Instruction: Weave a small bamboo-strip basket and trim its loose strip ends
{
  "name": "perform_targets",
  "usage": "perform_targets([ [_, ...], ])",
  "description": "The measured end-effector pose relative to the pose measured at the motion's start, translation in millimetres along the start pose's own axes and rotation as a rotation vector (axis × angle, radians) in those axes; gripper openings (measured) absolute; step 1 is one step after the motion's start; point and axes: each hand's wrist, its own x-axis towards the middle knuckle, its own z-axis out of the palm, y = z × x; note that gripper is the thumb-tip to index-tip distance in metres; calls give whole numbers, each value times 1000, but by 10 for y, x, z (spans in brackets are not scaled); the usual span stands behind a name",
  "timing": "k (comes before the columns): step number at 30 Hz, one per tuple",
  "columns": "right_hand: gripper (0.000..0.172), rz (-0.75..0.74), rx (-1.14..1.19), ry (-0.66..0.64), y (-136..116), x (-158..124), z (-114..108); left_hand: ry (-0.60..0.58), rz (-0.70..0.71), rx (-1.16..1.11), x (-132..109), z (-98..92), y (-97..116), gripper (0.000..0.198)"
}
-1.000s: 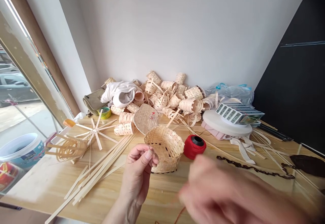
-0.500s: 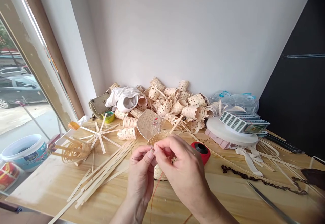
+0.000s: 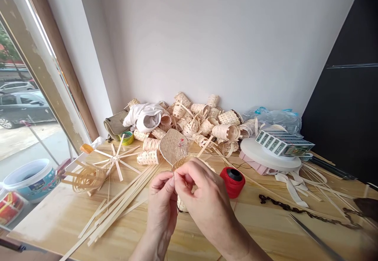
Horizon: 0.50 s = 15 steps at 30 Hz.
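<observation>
My left hand (image 3: pixel 162 192) and my right hand (image 3: pixel 203 190) meet in the middle, thumbs and forefingers pinched together at the tips. A red thread hung from between them a moment ago, and my right fingers seem closed on it. Whatever my left fingertips grip is too small to make out. Right behind the hands stands a small woven basket (image 3: pixel 182 205), mostly covered by them. A red thread spool (image 3: pixel 232 184) with a black core rests on the table to the right of my right hand.
Many woven baskets (image 3: pixel 226 131) are heaped against the wall. Flat wooden strips (image 3: pixel 118 209) lie to the left, near a star of crossed strips (image 3: pixel 114 158). At right are a dark chain (image 3: pixel 307 212), a pointed metal tool (image 3: pixel 314 235) and a white round disc (image 3: pixel 270 154) under boxes.
Both hands have shifted slightly left, still pinched together. The spool now shows more fully beside my right hand. The red thread that hung below the hands is hardly visible now.
</observation>
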Motion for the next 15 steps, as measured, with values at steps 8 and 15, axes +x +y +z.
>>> perform_targets([
  [8,21,2,7,-17,7,0,-7,-33,19,14,-14,-12,-2,18],
  [15,19,19,-17,-4,20,-24,21,-46,15,-8,-27,-35,-9,17],
])
